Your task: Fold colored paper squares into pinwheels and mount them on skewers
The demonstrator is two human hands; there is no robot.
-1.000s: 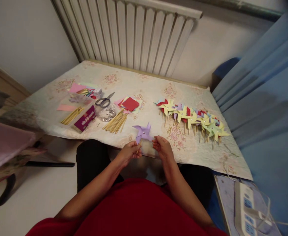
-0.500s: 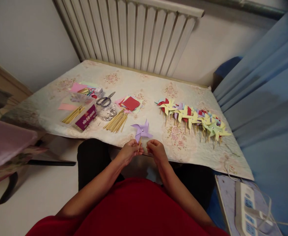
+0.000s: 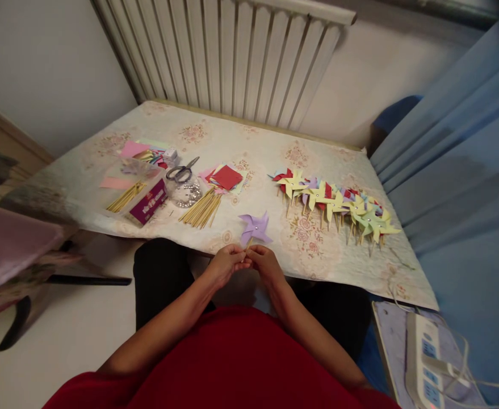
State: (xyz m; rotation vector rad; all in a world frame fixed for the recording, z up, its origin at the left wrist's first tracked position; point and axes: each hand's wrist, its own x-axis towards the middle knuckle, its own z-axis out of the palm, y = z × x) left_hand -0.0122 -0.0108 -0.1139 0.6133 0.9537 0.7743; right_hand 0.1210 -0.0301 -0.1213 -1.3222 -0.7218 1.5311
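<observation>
L hand (image 3: 227, 264) & R hand (image 3: 266, 263) both closed on stick (image 3: 250, 243) of purple paper pinwheel (image 3: 255, 228) at bench (image 3: 258, 150) front edge; clear plastic box (image 3: 149, 203) w/ bamboo sticks (image 3: 125, 197) at L, nr round clear tub (image 3: 172, 196) of silvery pcs (image 3: 192, 196).

both hands (image 3: 226, 264) meet with fingers (image 3: 254, 250) pinched, forearms (image 3: 164, 330) slanting inward.

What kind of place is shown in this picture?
It is probably a room in a home, used for handcraft. A white radiator stands behind a table with a floral tablecloth, a blue curtain hangs at the right, and paper pinwheels lie on the table.
</observation>
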